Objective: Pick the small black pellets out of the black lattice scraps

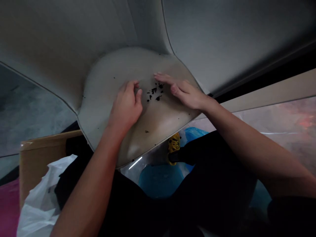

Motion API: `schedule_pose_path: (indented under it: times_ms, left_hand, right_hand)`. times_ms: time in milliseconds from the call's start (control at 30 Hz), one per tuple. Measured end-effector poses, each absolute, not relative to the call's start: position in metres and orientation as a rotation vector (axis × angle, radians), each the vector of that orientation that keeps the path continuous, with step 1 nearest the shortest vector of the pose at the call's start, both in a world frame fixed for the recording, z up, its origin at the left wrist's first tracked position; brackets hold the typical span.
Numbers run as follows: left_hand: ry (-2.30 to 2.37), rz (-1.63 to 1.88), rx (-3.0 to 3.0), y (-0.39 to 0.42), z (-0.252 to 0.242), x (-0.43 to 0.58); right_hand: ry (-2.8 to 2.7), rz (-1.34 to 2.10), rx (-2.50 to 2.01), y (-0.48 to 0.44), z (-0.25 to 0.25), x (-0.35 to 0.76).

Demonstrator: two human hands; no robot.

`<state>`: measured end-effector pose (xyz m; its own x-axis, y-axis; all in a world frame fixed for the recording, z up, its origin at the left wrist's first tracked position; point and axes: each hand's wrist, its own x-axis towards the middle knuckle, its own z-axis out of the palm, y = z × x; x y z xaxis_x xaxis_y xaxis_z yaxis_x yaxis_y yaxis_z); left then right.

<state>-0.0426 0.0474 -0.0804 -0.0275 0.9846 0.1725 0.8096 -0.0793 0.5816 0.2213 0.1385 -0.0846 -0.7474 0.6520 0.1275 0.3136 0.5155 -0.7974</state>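
A pale, smooth chair seat [134, 67] with piped edges fills the middle of the view. Small black crumbs [154, 91] lie loosely gathered near its centre, with a few specks scattered elsewhere. To the left of the crumbs is my left hand [127, 105], its fingers loosely bent and its thumb apart from the index finger; nothing shows in it. On the other side, my right hand [184, 90] lies flat with fingers stretched out, its edge low against the seat beside the crumbs. Whether it touches any of them, I cannot tell.
A cardboard box [37, 158] and a white plastic bag [44, 197] are at the lower left, beside a pink item [10, 204]. Below the seat are a blue stool [160, 181], a yellow shoe [174, 144] and a blue bag [195, 133]. The chair's upright panels [111, 23] rise behind.
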Motion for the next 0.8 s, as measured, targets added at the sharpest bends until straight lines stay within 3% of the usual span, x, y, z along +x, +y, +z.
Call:
schedule_pose_path:
  times_ms: [267, 500, 800]
  left_hand:
    - [1.851, 0.599, 2.032, 0.046, -0.068, -0.036]
    - [1.793, 0.633, 2.029, 0.045, -0.067, -0.036]
    - [1.555, 1.199, 1.867, 0.039, -0.053, -0.022]
  right_hand:
    - [-2.52, 1.046, -0.717, 0.132, -0.093, 0.215]
    - [-2.404, 0.995, -0.633, 0.119, -0.078, 0.214]
    - [-2.493, 0.989, -0.53, 0.105, -0.067, 0.199]
